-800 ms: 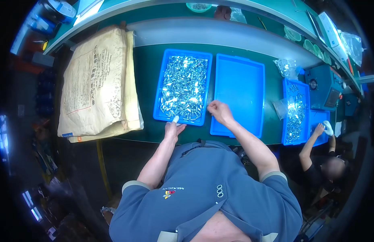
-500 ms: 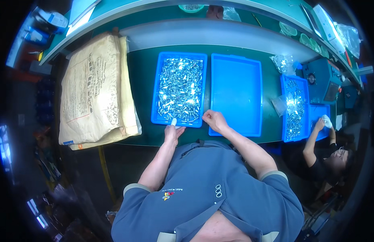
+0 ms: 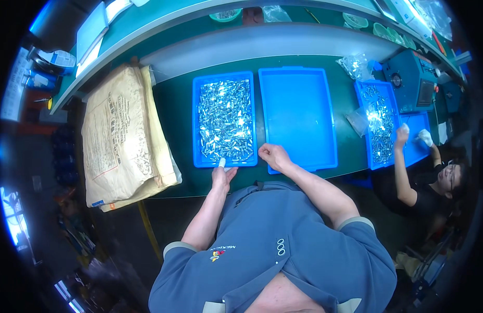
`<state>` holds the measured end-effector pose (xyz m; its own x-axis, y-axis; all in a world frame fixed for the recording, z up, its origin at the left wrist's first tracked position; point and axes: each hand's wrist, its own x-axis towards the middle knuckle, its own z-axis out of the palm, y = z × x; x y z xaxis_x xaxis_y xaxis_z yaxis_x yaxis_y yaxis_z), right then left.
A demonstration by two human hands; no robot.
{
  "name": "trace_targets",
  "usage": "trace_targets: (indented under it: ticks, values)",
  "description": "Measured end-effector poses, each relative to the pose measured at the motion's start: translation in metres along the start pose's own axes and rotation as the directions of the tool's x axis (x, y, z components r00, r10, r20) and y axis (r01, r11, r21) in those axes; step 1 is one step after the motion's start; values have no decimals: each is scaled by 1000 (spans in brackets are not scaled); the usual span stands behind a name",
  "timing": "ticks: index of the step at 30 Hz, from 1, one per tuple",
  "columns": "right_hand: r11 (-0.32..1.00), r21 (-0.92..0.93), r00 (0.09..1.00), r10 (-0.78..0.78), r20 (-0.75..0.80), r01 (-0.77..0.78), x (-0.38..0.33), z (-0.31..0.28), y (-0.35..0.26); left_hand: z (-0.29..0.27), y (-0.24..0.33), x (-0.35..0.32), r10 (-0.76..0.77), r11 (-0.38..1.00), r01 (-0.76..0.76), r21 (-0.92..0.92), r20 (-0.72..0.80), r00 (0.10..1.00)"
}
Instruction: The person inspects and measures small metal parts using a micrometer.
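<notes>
A blue tray (image 3: 196, 136) full of small shiny metal parts (image 3: 225, 120) lies in front of me. At its front edge, my left hand (image 3: 221, 178) grips the rim, the thumb in a white cover lying over the wall and the fingers below it. My right hand (image 3: 273, 155) is closed in a pinch beside that tray's front right corner. Whatever its fingertips hold, if anything, is too small to make out. Just right of it lies a second blue tray (image 3: 298, 120) with a bare bottom, whose front left corner is next to that hand.
A large paper sack (image 3: 116, 141) lies on the left of the green table. At the right, a co-worker (image 3: 424, 188) in white finger covers sits by another tray of metal parts (image 3: 379, 130) and a teal machine (image 3: 412, 81). A shelf (image 3: 225, 39) with green baskets runs across the back.
The view has shifted slightly, and the trays appear a little lower and further left. My hands keep nearly the same places at the tray. The co-worker's hands have come apart and one is raised.
</notes>
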<state>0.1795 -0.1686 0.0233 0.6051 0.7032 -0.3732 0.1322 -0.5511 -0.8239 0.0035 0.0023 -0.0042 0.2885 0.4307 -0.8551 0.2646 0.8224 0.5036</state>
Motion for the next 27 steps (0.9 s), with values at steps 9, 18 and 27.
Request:
trace_targets:
  ticks: [9, 18, 27]
  values:
    - [987, 153, 952, -9, 307, -40, -92, -57, -44, -8, -5, 5, -11, 999, 11, -38, 7, 1000]
    - [981, -106, 930, 187, 317, -161, -195, -146, -74, -4, -9, 8, 8, 1000, -8, -18, -25, 1000]
    - [999, 36, 996, 14, 86, -17, -209, -138, -57, 11, -9, -67, -103, 968, 75, 239, 110, 989]
